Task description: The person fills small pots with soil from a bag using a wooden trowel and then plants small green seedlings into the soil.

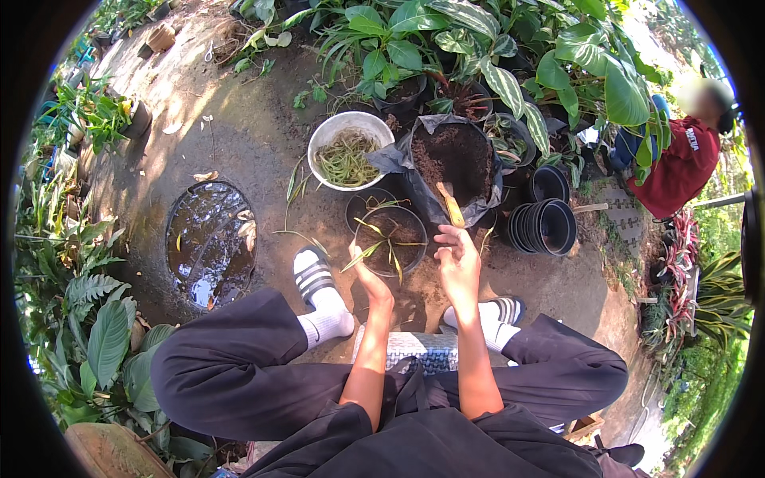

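Note:
My left hand [372,281] is at the left rim of a black plastic pot [416,266] that holds soil and a small plant with thin, partly yellowed leaves [391,242]. Whether its fingers grip the rim cannot be told. Right of the pot, my right hand [459,257] is raised with its fingers loosely curled, just below a yellowish trowel-like tool [452,206]. That tool rests against a black plastic bag [418,188] of dark soil [451,158]. A white bucket [320,170] with plant cuttings [348,158] stands behind the pot, to the left.
Stacked black pots [541,227] stand at the right. A round water-filled basin [209,245] lies at the left. Leafy potted plants [406,36] line the back. A person in a red shirt [687,161] sits at the far right.

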